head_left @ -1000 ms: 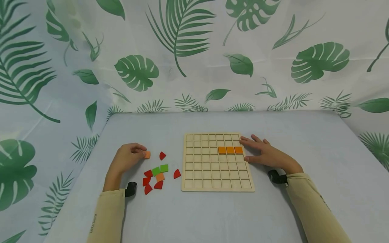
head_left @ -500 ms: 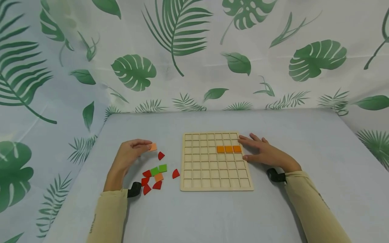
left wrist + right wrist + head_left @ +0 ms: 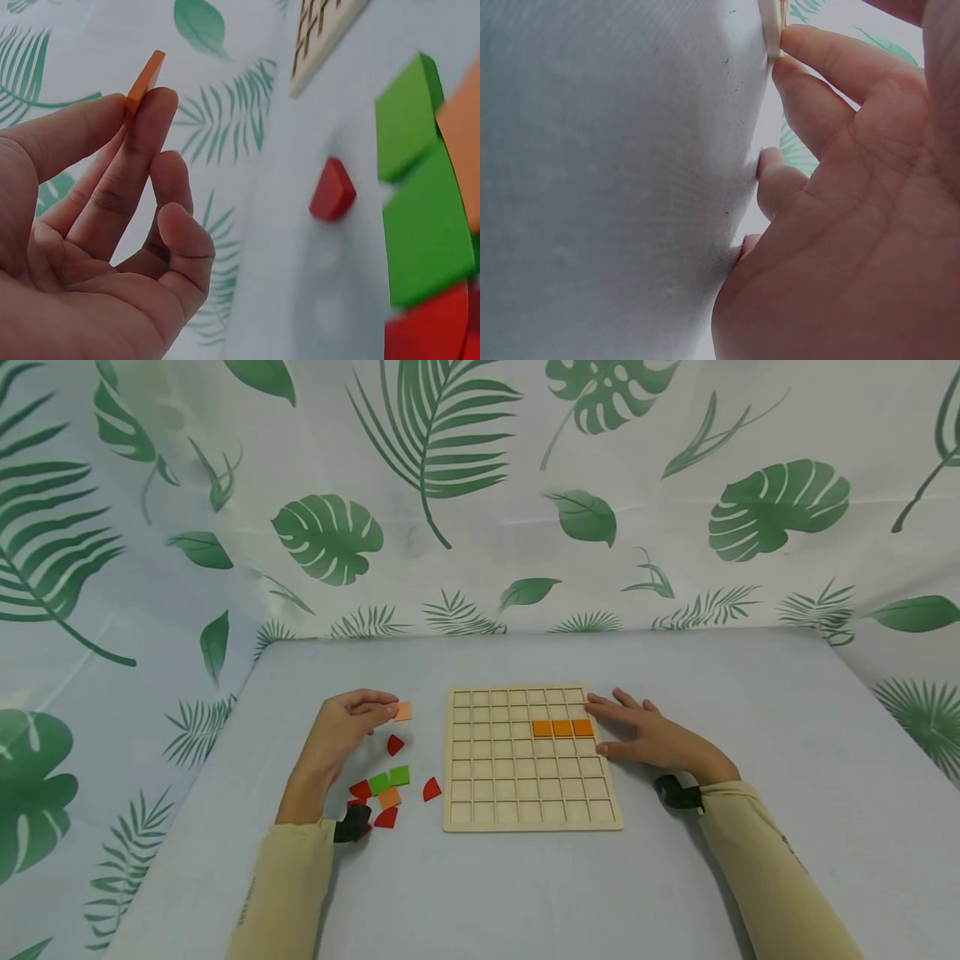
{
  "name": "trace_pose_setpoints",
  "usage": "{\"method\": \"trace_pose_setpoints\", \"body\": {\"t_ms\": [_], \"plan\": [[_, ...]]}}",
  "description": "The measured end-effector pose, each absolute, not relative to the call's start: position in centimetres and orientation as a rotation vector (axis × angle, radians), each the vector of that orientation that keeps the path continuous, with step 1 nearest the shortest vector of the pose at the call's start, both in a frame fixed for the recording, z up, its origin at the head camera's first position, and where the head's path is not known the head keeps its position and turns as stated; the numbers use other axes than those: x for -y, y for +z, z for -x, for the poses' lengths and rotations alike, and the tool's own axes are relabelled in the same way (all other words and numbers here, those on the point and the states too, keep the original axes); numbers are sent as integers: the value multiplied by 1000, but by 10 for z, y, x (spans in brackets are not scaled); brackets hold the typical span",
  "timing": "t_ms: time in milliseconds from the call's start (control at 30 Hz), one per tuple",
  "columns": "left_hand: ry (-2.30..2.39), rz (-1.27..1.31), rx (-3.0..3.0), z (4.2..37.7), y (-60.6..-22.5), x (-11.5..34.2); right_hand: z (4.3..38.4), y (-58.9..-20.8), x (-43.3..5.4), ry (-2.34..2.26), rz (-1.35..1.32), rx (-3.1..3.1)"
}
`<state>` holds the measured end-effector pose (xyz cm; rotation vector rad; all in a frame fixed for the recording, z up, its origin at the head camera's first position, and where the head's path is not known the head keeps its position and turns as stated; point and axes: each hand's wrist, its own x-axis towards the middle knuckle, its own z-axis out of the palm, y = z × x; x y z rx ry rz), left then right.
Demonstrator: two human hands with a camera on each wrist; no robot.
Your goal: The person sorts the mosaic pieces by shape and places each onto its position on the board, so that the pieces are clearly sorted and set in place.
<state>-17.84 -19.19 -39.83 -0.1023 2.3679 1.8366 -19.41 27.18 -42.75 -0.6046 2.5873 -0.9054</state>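
Observation:
Between thumb and fingertips my left hand (image 3: pixel 341 727) pinches an orange square tile (image 3: pixel 403 711), raised above the table left of the board. In the left wrist view that orange tile (image 3: pixel 146 81) stands edge-on at the fingertips. A wooden grid board (image 3: pixel 532 777) lies on the table, and three orange tiles (image 3: pixel 562 728) sit side by side in one of its rows, toward the right edge. My right hand (image 3: pixel 660 742) rests with spread fingers against the board's right edge. The right wrist view has its fingertips touching the edge of the board (image 3: pixel 774 30).
Left of the board lie green square tiles (image 3: pixel 400 775), another orange tile (image 3: pixel 389 797) and several red quarter-circle pieces (image 3: pixel 386 817). One red piece (image 3: pixel 432 789) is close to the board's left edge. A leaf-patterned cloth (image 3: pixel 465 552) hangs behind the table.
My left hand has lifted the orange tile from the table and carried it right and away from me, toward the board. My right hand has stayed at the board's edge.

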Motion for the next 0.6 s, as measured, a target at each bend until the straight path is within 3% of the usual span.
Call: {"method": "trace_pose_setpoints", "body": {"t_ms": [600], "plan": [[1985, -20, -2276, 194, -391, 146, 194, -427, -271, -914, 589, -2581]]}}
